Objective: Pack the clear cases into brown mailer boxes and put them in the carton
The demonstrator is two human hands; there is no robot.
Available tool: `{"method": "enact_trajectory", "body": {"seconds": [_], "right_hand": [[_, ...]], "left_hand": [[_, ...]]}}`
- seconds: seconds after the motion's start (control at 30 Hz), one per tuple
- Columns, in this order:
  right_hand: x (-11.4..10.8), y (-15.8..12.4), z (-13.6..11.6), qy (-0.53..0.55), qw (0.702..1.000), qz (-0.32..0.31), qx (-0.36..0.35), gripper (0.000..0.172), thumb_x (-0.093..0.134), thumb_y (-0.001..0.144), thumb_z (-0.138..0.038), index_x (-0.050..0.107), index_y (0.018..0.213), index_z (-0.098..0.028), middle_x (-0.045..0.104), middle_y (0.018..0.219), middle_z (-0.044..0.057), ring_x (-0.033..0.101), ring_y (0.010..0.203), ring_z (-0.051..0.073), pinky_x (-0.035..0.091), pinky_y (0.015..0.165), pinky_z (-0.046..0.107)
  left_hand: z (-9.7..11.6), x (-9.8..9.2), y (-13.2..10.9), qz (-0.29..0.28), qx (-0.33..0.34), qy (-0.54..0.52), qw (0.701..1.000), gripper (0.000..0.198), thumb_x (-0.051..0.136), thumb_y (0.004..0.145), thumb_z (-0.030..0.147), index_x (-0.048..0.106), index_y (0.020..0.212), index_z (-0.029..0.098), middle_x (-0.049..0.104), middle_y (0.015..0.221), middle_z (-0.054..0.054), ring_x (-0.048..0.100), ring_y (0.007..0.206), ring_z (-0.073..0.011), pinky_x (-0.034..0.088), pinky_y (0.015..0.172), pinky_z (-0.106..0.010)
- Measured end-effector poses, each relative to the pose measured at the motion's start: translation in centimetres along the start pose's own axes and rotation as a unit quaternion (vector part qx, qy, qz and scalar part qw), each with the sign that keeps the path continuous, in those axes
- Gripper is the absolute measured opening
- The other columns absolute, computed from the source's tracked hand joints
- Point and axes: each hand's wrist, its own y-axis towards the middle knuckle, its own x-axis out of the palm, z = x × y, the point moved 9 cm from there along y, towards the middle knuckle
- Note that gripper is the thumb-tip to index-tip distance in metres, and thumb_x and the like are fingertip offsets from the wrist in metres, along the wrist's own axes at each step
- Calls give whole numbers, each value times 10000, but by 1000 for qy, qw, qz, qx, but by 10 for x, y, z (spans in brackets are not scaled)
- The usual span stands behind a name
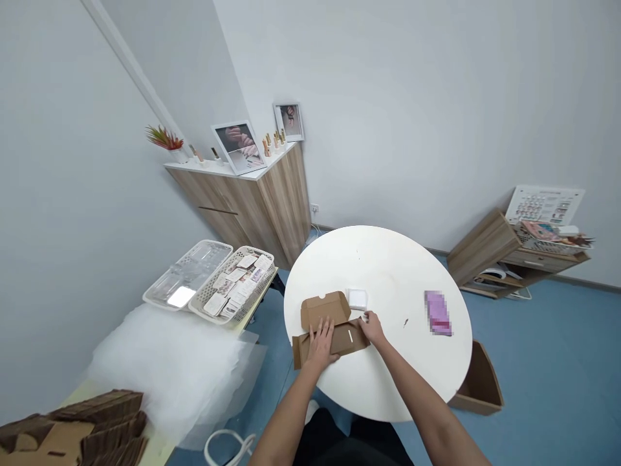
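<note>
A brown cardboard mailer box [324, 312], partly unfolded with its lid flap laid back, rests on the white round table [388, 259]. My left hand [321, 344] lies on the box's middle, fingers spread and pressed against the cardboard. At the box's right end, my right hand [371, 327] pinches a side flap between thumb and fingers. Just behind that end sits a small clear-and-white square packet [358, 299]. Farther right on the tabletop lies a purple packet [438, 313], blurred in the picture.
To the left, a side table carries two white baskets, one holding cards [237, 285], plus a pile of white translucent sheets [169, 369] and stacked flat cardboard boxes [72, 430]. An open cardboard box [480, 382] stands on the floor at right. A wooden cabinet [272, 207] fills the corner.
</note>
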Motion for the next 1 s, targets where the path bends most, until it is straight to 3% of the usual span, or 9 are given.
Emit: {"method": "enact_trajectory", "body": {"seconds": [0.1,0.2,0.33,0.53,0.73,1.0], "right_hand": [[7,-16,28,26,996,-64,58,159,532,785,-254,629,883,-174,697,973,99,640,918,230,476,769,304],[12,-30,35,55,992,-91,65,116,523,773,-240,621,762,-179,707,879,69,653,864,205,478,693,259],[15,-44,32,114,983,-117,78,218,516,806,-357,644,842,-183,713,927,63,666,851,185,494,638,235],[27,-60,14,219,953,-186,95,389,592,781,-523,629,979,-191,686,1088,87,657,965,206,517,672,263],[38,-60,5,-10,990,-129,54,280,641,771,-395,639,931,-165,709,1042,101,659,981,231,482,747,278],[42,-58,7,-153,977,-122,84,314,647,745,-397,633,986,-197,696,1092,112,670,992,272,489,713,325]], "left_hand": [[3,4,-5,-4,0,6,1000,1153,742,641,433,61,1534,176,114,1595,-176,72,1469,-359,63,1159,-616],[3,9,-6,-14,-6,22,1000,1172,735,637,470,53,1535,150,62,1595,-194,26,1470,-362,52,1162,-595],[3,9,-7,-8,-17,33,999,1183,731,624,503,70,1534,135,46,1594,-201,13,1467,-378,36,1158,-594],[8,7,-9,19,-23,44,999,1232,756,567,506,90,1531,122,93,1592,-203,10,1468,-380,14,1157,-601],[9,15,-17,42,-23,45,998,1246,758,566,489,68,1529,106,114,1587,-212,48,1468,-378,43,1165,-586],[6,25,-21,72,3,61,996,1263,751,561,521,54,1529,105,118,1586,-211,68,1465,-384,26,1167,-589]]}}
